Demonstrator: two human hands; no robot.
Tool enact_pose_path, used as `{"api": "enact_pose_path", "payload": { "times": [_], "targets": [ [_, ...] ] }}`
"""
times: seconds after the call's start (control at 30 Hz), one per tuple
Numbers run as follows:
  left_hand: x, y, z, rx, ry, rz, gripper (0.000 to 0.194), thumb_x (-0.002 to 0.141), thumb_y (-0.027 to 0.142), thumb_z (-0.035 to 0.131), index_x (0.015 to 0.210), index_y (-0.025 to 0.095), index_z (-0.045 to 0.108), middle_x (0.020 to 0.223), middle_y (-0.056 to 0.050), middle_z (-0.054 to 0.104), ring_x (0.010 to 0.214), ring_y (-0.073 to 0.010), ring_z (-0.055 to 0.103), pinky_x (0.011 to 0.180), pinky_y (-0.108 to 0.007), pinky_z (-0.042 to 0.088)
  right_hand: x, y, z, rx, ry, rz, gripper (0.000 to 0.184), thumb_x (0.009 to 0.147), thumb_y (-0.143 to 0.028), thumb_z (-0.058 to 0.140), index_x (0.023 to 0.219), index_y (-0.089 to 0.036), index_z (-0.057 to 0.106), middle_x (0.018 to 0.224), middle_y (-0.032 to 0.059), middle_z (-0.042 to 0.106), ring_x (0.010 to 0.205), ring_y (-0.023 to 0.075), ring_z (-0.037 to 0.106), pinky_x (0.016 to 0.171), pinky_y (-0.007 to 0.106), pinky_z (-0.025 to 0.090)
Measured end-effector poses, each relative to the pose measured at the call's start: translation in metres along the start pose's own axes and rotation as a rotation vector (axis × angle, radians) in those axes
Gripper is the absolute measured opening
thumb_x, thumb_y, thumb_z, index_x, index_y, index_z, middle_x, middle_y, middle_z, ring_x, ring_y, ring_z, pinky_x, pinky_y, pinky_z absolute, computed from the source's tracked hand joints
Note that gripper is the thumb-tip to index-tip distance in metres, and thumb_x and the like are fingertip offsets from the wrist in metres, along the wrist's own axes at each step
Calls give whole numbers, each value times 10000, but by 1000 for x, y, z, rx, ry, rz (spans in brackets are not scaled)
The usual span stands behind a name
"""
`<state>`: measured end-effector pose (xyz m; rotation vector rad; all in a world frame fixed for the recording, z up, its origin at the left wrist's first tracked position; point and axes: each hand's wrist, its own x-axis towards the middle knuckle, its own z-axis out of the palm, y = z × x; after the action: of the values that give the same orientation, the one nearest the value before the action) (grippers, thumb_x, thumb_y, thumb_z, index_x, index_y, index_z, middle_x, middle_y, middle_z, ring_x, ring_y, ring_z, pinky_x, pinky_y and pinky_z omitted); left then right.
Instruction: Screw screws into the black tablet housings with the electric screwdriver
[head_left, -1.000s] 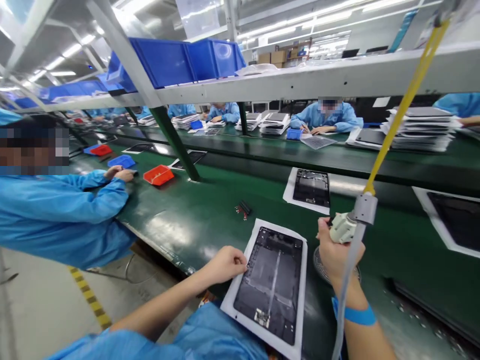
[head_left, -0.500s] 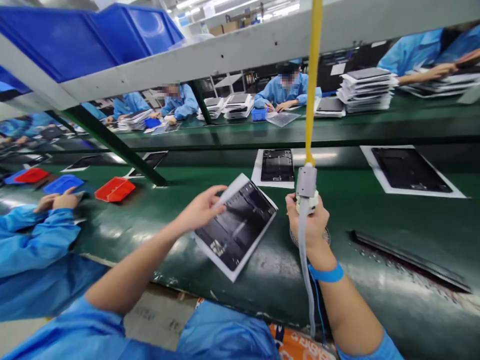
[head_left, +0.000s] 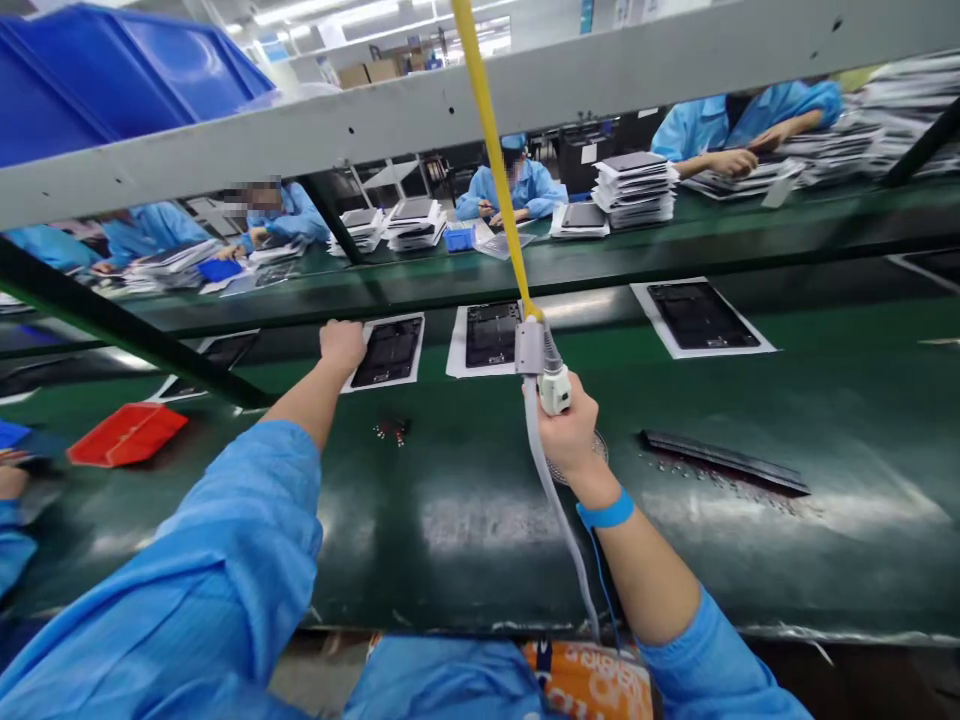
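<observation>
- While the right hand (head_left: 571, 430) wraps round the driver (head_left: 555, 390), the left hand (head_left: 343, 345) is stretched out to a panel (head_left: 385, 353).
- Panel: lies flat on a white sheet (head_left: 415, 366), far side of the green table (head_left: 465, 530), left of the middle panel (head_left: 491, 336); the two sit apart.
- Left hand: back of it faces the camera, at the sheet's left edge. Fingertips hidden, so can't tell if they pinch the sheet or just rest there.
- Right hand: clamped on the driver, above a round dish (head_left: 601, 452). Driver hangs from a yellow strap (head_left: 495, 150), grey cable (head_left: 559, 510) running down; it's well apart from the left hand's panel.
- Step in hand: looks like placing or fetching a panel; one moment doesn't settle which.
- Next move, my guess: if placing, calls for letting go cleanly, sheet flat; if fetching, a firm pinch on the sheet and a level pull nearer.
- Watch out: small parts (head_left: 391, 430) lie on the near side of that panel; a dragged sheet might sweep them.
</observation>
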<state>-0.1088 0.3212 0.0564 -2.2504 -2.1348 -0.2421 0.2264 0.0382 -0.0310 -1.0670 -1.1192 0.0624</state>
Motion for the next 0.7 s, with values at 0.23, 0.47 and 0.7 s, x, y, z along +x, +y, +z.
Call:
{"api": "enact_pose_path", "payload": {
  "times": [0.23,0.47,0.7],
  "targets": [
    [4,88,71,-202,-166,90,643,1060,406,809,1602,70,722,1425,-204,854,1450,-369,747,1237,-354,533,-2,4,-1,8,5,-19,161,1016,-358,813,1099,-231,758,883,14,787,711,170,714,699,305,626],
    [5,120,92,-438,-291,-178,509,741,312,1111,1086,100,803,1055,-238,854,1118,-420,847,920,-425,658,2,4,-3,-30,14,-21,168,1032,-372,794,1105,-222,773,898,26,814,712,171,735,719,314,655],
    [-15,123,84,-900,-293,-352,314,818,192,1026,888,167,721,612,4,611,691,-216,698,662,-303,545,3,7,-5,-65,19,2,193,1036,-427,786,1089,-242,765,890,28,814,684,182,721,691,344,654]
  ]
}}
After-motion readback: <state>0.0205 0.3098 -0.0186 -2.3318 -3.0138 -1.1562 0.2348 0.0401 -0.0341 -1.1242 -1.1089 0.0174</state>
